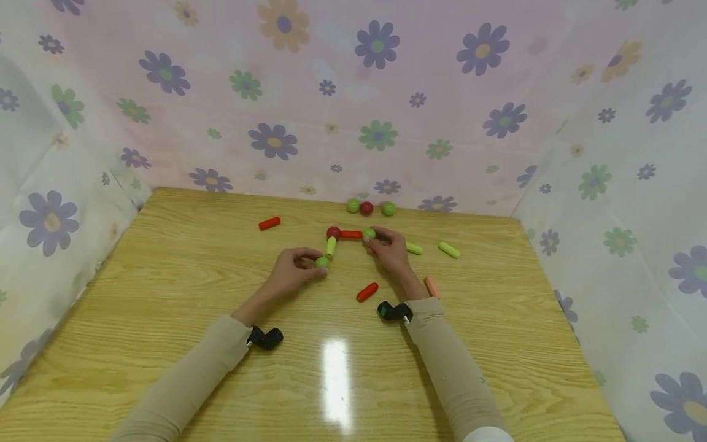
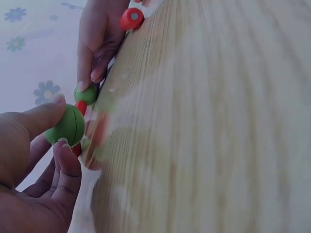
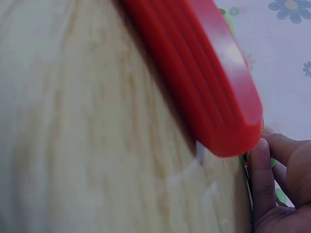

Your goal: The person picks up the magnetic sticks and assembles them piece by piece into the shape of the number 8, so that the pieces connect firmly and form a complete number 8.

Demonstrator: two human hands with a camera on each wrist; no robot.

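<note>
My left hand [image 1: 289,271] pinches a green ball [image 2: 68,125] between thumb and fingertips. That ball is beside the near end of a yellow-green rod [image 1: 330,247]; whether they are joined I cannot tell. The rod's far end meets a dark red ball [image 1: 334,232], from which a red rod [image 1: 351,234] runs rightward. At the red rod's right end is a second green ball [image 1: 369,234], held between the thumb and fingers of my right hand [image 1: 391,252]. In the right wrist view a loose red rod [image 3: 194,73] hides much of the work.
Along the back edge of the wooden table [image 1: 193,294] stand a green ball [image 1: 353,205], a dark red ball [image 1: 367,209] and another green ball [image 1: 389,209]. Loose rods include a red one [image 1: 269,223] at left, a yellow-green one [image 1: 449,250] and an orange one [image 1: 432,286] at right.
</note>
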